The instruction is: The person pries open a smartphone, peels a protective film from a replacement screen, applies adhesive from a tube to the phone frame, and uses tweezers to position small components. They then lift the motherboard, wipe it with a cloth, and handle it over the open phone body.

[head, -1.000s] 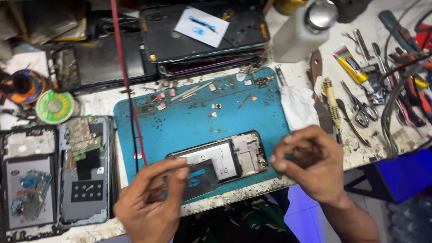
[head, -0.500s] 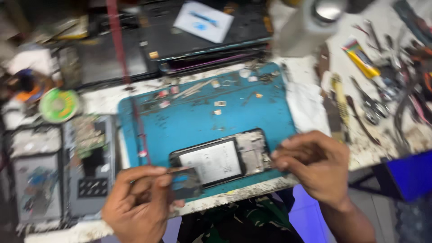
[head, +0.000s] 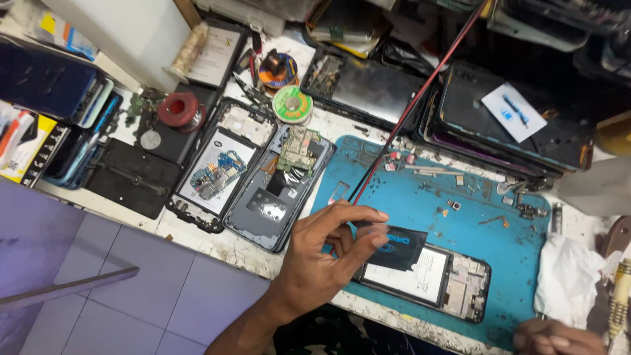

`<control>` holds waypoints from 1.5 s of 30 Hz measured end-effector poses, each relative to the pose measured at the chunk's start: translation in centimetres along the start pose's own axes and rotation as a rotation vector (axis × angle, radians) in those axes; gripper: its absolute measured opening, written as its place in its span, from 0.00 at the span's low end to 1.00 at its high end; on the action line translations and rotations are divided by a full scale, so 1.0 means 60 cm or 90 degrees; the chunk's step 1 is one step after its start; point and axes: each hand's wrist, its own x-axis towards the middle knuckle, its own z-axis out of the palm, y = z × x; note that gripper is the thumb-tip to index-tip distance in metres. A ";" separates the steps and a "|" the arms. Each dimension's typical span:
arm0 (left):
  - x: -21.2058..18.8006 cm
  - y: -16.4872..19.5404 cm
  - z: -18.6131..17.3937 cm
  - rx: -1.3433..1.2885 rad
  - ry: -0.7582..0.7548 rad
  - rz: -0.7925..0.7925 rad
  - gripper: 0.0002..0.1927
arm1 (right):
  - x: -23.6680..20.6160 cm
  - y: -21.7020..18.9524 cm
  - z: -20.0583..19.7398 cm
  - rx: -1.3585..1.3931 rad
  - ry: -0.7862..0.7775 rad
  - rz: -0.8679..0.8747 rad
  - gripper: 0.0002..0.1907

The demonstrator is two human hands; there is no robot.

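Black plastic is what we see pinched in the left hand [head: 328, 253]: a thin dark film [head: 392, 244] held by its near end between thumb and fingertips, just above the opened phone [head: 427, 276] on the blue mat [head: 427, 210]. Only the head view is there to go by.

The film runs out from our left hand toward the right, its free end hanging over the left part of the phone's white battery; whether it touches the battery we cannot tell. The phone lies flat at the mat's near edge, its long axis running left to right and tilted slightly down to the right, so film and phone are almost in line.

Our left hand is clearly the nearer one, right at the phone's left end. The right hand [head: 559, 336] sits low at the bottom right corner, past the phone's other end, by the white cloth [head: 568, 276]; only knuckles show, so we cannot tell whether it is open or closed.

Two more opened phones [head: 253, 171] lie on the desk [head: 217, 243] to the left, well apart from the mat, and a red wire [head: 420, 98] crosses above it.
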 end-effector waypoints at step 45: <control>0.104 0.074 0.185 0.401 -0.243 0.324 0.11 | -0.018 -0.084 0.081 -0.038 0.494 -0.082 0.14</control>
